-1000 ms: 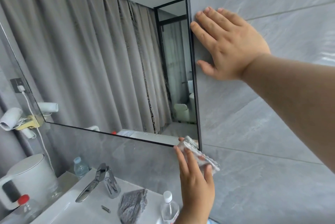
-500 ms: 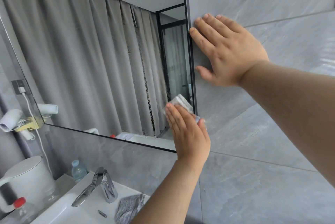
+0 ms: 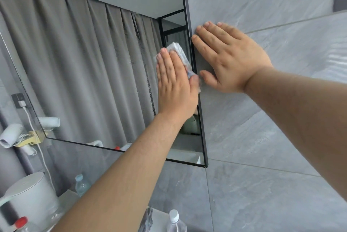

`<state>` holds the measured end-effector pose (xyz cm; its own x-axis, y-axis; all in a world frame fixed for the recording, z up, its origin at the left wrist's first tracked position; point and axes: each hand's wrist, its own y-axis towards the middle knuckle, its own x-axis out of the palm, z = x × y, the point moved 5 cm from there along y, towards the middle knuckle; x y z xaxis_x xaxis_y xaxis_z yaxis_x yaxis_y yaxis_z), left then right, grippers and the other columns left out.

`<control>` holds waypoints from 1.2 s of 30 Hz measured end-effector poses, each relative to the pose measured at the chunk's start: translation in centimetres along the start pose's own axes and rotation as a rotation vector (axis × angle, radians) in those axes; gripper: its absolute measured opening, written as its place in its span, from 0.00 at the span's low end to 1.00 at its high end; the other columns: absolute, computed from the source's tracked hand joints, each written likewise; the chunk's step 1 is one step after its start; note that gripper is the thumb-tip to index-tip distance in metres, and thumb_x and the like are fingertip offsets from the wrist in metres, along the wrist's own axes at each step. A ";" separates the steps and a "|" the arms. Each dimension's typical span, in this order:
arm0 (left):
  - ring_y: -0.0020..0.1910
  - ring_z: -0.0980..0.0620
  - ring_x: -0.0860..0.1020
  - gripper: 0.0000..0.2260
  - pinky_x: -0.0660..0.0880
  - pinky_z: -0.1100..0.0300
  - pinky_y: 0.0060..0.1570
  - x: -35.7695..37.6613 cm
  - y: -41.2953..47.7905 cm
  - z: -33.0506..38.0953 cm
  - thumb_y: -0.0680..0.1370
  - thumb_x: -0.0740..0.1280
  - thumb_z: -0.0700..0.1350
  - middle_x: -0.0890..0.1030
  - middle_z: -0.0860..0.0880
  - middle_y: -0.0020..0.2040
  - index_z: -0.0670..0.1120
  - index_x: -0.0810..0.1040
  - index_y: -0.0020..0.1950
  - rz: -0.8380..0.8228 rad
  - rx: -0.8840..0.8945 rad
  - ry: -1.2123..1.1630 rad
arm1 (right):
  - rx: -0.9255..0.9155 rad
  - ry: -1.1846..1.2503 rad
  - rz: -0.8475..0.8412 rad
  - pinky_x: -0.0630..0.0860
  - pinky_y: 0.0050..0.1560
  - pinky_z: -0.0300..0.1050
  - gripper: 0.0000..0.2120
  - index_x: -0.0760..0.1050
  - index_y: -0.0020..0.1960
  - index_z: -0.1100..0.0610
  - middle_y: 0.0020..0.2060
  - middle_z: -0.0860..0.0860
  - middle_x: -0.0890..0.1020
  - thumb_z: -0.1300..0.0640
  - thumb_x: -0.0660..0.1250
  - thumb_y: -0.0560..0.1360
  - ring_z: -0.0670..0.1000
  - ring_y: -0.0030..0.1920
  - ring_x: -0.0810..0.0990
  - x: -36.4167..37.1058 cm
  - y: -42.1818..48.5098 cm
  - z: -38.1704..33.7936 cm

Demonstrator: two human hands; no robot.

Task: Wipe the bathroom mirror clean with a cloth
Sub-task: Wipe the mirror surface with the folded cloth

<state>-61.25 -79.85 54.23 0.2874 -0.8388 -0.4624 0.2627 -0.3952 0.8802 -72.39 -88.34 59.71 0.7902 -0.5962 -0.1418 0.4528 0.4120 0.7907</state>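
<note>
- Nearest me, along the bottom edge of the frame, a clear plastic water bottle with a white cap (image 3: 175,221) and a white electric kettle (image 3: 32,192) stand by the basin, well apart from the work.
- The left hand (image 3: 175,83), at the centre of the frame, lies flat with straight fingers. It presses a small folded white-and-grey cloth (image 3: 177,50) against the glass, pushing rather than gripping.
- The right hand (image 3: 231,56), just right of centre, is spread open on the grey stone-look wall tile (image 3: 262,137). Its fingertips sit just beside the mirror's black edge, seemingly as a brace.
- The cloth peeks out above the left fingertips and by the thumb. It lies just beside the right edge of the large rectangular black-edged wall mirror (image 3: 90,66), about halfway up.
- The mirror fills the left and centre of the frame. Its glass reflects grey curtains sharply, and I see no plain smears or drops on it.
- To my eye the wiping is under way along the right border. How much is already clean I cannot tell, and the broad left stretch likely remains to be covered.
</note>
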 end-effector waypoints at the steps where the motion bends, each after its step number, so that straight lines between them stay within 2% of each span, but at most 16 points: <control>1: 0.78 0.40 0.36 0.34 0.36 0.48 0.77 0.5 -1.3 -0.8 0.80 0.45 0.54 0.36 0.35 0.78 0.36 0.35 0.77 -0.018 0.001 0.012 | -0.003 -0.002 -0.006 0.60 0.76 0.60 0.34 0.64 0.75 0.67 0.72 0.66 0.69 0.43 0.53 0.79 0.65 0.73 0.67 0.0 0.0 0.0; 5: 0.79 0.41 0.36 0.33 0.43 0.44 0.78 3.4 -8.9 -5.2 0.82 0.48 0.50 0.31 0.39 0.77 0.40 0.28 0.76 -0.051 0.107 0.120 | -0.005 -0.020 -0.031 0.60 0.76 0.60 0.35 0.63 0.76 0.66 0.73 0.66 0.69 0.43 0.54 0.77 0.66 0.73 0.67 0.1 0.1 0.0; 7: 0.79 0.40 0.40 0.35 0.47 0.44 0.77 4.4 -12.0 -7.1 0.81 0.51 0.50 0.35 0.39 0.79 0.39 0.33 0.78 -0.059 0.200 0.172 | -0.011 -0.028 -0.042 0.60 0.76 0.61 0.35 0.62 0.76 0.65 0.73 0.66 0.68 0.43 0.53 0.77 0.66 0.74 0.66 0.2 0.1 -0.1; 10: 0.80 0.41 0.42 0.37 0.47 0.46 0.77 4.2 -12.2 -8.1 0.80 0.55 0.54 0.44 0.36 0.79 0.36 0.39 0.79 -0.071 0.319 0.254 | -0.008 -0.038 -0.064 0.59 0.76 0.61 0.36 0.62 0.77 0.65 0.73 0.65 0.68 0.42 0.53 0.77 0.65 0.74 0.66 0.2 0.1 0.0; 12: 0.80 0.40 0.42 0.38 0.45 0.47 0.78 3.2 -10.1 -7.7 0.80 0.55 0.53 0.46 0.33 0.78 0.36 0.39 0.79 -0.070 0.347 0.294 | -0.007 -0.040 -0.088 0.58 0.76 0.60 0.36 0.61 0.77 0.64 0.74 0.65 0.67 0.41 0.53 0.77 0.65 0.75 0.65 0.2 0.1 -0.1; 16: 0.77 0.46 0.30 0.34 0.31 0.54 0.75 0.0 -2.2 -6.0 0.81 0.46 0.54 0.29 0.40 0.76 0.40 0.30 0.76 -0.087 0.177 0.207 | 0.003 -0.057 -0.108 0.57 0.76 0.60 0.36 0.61 0.77 0.66 0.74 0.65 0.67 0.42 0.53 0.77 0.65 0.75 0.64 0.1 0.1 0.0; 17: 0.76 0.47 0.29 0.34 0.30 0.54 0.75 -1.0 0.2 -5.5 0.81 0.44 0.55 0.28 0.41 0.76 0.39 0.30 0.76 -0.077 0.169 0.198 | 0.007 -0.062 -0.102 0.58 0.76 0.60 0.36 0.62 0.76 0.67 0.74 0.65 0.67 0.42 0.53 0.77 0.65 0.75 0.65 0.1 0.1 -0.1; 21: 0.79 0.40 0.38 0.35 0.35 0.51 0.77 -5.4 9.0 -2.9 0.79 0.45 0.56 0.39 0.35 0.79 0.35 0.39 0.78 0.021 0.226 0.246 | 0.011 -0.082 -0.100 0.58 0.76 0.59 0.36 0.64 0.75 0.68 0.73 0.65 0.68 0.44 0.54 0.77 0.64 0.75 0.66 0.0 0.2 -0.2; 24: 0.79 0.41 0.37 0.33 0.34 0.52 0.76 -7.7 14.3 -1.4 0.83 0.49 0.54 0.37 0.36 0.79 0.36 0.38 0.79 0.004 0.216 0.266 | 0.023 -0.107 -0.119 0.58 0.77 0.59 0.35 0.65 0.74 0.68 0.73 0.64 0.68 0.45 0.56 0.76 0.64 0.74 0.66 0.1 0.2 -0.2; 26: 0.79 0.41 0.37 0.32 0.35 0.51 0.77 -8.8 16.5 -0.2 0.83 0.49 0.52 0.38 0.37 0.79 0.36 0.39 0.79 0.057 0.241 0.258 | 0.029 -0.111 -0.139 0.57 0.77 0.58 0.36 0.65 0.74 0.68 0.74 0.64 0.67 0.45 0.57 0.75 0.64 0.74 0.67 -0.1 0.3 -0.2; 31: 0.79 0.41 0.37 0.32 0.36 0.50 0.77 -9.4 17.2 0.8 0.84 0.49 0.52 0.38 0.37 0.80 0.37 0.39 0.79 0.046 0.233 0.254 | 0.173 -0.027 -0.145 0.62 0.74 0.61 0.34 0.69 0.71 0.68 0.74 0.65 0.66 0.49 0.61 0.71 0.64 0.73 0.69 -1.5 0.5 0.5; 34: 0.79 0.42 0.36 0.34 0.36 0.50 0.77 -9.2 16.7 0.5 0.80 0.42 0.56 0.37 0.38 0.79 0.37 0.39 0.79 0.023 0.260 0.243 | 0.188 -0.082 -0.151 0.64 0.72 0.63 0.33 0.71 0.71 0.67 0.73 0.64 0.69 0.49 0.59 0.70 0.64 0.70 0.72 -1.9 3.0 1.1; 36: 0.79 0.42 0.37 0.36 0.38 0.49 0.78 -8.4 15.9 0.0 0.78 0.40 0.58 0.39 0.37 0.80 0.36 0.40 0.79 0.020 0.286 0.230 | 0.223 -0.117 -0.121 0.61 0.73 0.64 0.33 0.70 0.72 0.66 0.73 0.63 0.69 0.49 0.56 0.71 0.63 0.71 0.71 -2.2 5.6 2.8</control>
<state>-59.48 -79.08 72.09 0.4976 -0.7545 -0.4279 -0.0044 -0.4955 0.8686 -72.72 -86.63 66.13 0.6769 -0.7127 -0.1840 0.4287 0.1785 0.8857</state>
